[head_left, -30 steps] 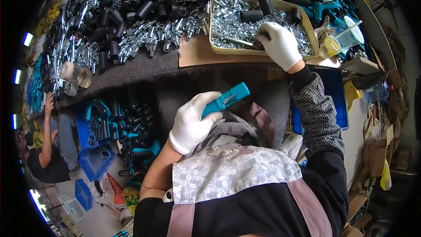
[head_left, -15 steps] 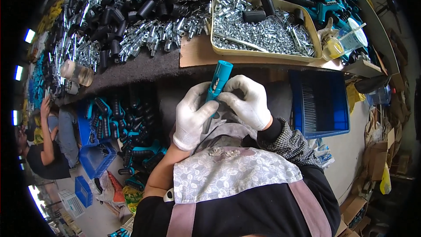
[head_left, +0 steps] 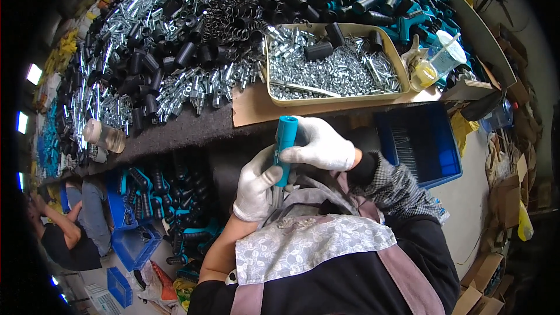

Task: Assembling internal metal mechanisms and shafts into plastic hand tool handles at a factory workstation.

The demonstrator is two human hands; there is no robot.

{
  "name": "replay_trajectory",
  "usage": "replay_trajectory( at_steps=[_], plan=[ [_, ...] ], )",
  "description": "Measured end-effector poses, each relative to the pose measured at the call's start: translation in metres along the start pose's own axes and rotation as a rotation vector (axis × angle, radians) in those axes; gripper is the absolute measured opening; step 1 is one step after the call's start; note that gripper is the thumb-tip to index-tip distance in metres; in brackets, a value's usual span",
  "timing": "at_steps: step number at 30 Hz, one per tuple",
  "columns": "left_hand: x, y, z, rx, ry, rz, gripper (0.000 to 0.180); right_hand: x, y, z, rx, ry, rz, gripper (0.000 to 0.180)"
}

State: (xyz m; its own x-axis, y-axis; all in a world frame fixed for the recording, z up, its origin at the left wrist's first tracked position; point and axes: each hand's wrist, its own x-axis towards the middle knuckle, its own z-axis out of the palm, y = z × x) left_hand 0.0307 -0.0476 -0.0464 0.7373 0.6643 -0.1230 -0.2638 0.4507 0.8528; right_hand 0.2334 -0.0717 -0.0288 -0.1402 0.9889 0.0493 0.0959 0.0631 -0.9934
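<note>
Between my gloved hands stands a teal tubular tool housing (head_left: 286,135), its open round end pointing up and away from me. My left hand (head_left: 255,185) is closed around its lower part, where a grey piece shows beneath the fist. Higher up, my right hand (head_left: 322,144) wraps the housing from the right, thumb across its front. Both hands wear white gloves. Beyond them, a cream tray (head_left: 338,101) on the bench holds many small silver metal parts and a few black sleeves (head_left: 318,51). The fingers behind the housing are partly hidden.
Heaps of silver pins (head_left: 201,84), black sleeves and springs (head_left: 233,14) cover the bench. Teal housings (head_left: 414,20) are piled at the far right. A blue crate (head_left: 434,178) sits below right; finished-looking tools (head_left: 195,236) lie lower left. A co-worker (head_left: 67,239) is at left.
My right hand has gone from pinching at the housing's side to wrapping its upper part. The housing is more upright. The view has tilted, showing more of the bench.
</note>
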Motion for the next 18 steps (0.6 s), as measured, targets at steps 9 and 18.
replay_trajectory(
  at_steps=[9, 18],
  plan=[
    [0.001, -0.004, -0.006, -0.374, 0.001, -0.074, 0.059, 0.086, -0.001, -0.146, -1.47, 0.416, -0.231, 0.039],
    [-0.008, 0.001, -0.005, -0.246, 0.058, -0.075, 0.065, 0.003, -0.041, -0.054, 0.206, 0.227, -0.085, 0.049]
  ],
)
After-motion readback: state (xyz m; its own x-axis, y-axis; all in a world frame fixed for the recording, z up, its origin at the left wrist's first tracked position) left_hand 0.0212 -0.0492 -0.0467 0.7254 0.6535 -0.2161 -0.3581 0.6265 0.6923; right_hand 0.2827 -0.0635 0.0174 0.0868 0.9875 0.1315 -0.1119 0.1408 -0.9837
